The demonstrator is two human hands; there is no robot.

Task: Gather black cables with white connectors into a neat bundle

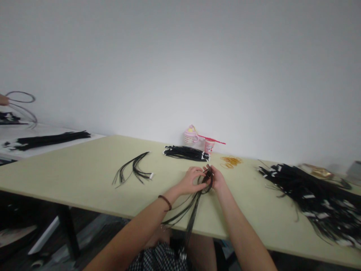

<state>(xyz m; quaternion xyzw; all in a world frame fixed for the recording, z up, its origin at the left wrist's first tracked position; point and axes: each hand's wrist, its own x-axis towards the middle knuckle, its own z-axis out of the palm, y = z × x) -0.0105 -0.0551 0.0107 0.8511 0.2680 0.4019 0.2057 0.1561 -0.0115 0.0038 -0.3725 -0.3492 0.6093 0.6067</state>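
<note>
Both hands are at a black cable bundle (193,212) near the middle of the table. My right hand (217,178) is closed round its upper part, where the cables bend into a loop. My left hand (193,181) has its fingers and thumb curled onto the same spot from the left. The loose cable ends hang down over the table's front edge toward my lap. Fingers and cables partly cover where the grip meets. Left of my hands lies a small group of black cables (135,169) with a white connector.
Behind my hands lies a tied cable bundle (186,153), beside a pink cup (209,146) and a lidded mug (190,136). Yellow rubber bands (231,161) lie to their right. A large cable pile (313,199) covers the right side. Another person's hand (3,100) holds a cable at far left.
</note>
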